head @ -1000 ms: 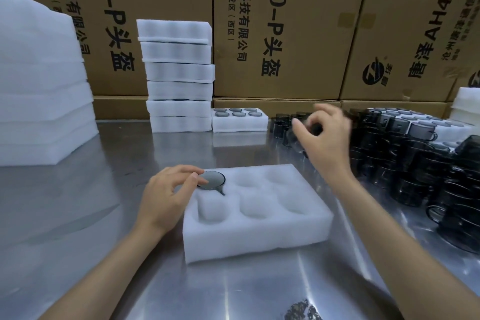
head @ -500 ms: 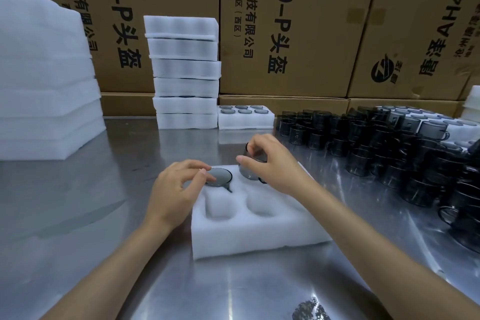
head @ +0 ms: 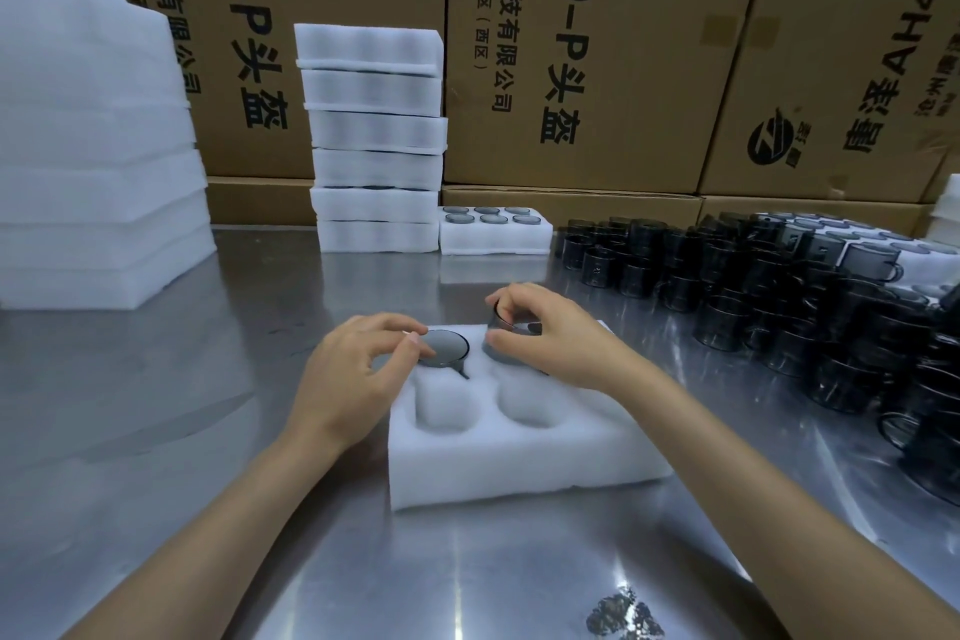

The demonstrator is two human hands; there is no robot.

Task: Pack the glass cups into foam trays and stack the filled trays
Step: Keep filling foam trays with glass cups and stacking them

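Observation:
A white foam tray (head: 519, 457) with round pockets lies on the steel table in front of me. A dark glass cup (head: 445, 347) sits sunk in its far left pocket, and my left hand (head: 358, 369) holds that cup's rim with curled fingertips. My right hand (head: 550, 335) grips a second dark glass cup (head: 506, 322) and holds it partly down in the far middle pocket. The two near pockets I can see are empty. My right hand and arm hide the tray's right side.
Many loose dark glass cups (head: 779, 286) crowd the table's right side. A stack of foam trays (head: 376, 140) stands at the back, a filled tray (head: 493, 229) next to it. Foam sheets (head: 93, 161) are piled at the left. Cardboard boxes (head: 597, 47) wall the rear.
My right hand took a cup from the pile at the right and brought it to the tray's far middle pocket. My left hand stayed on the first cup.

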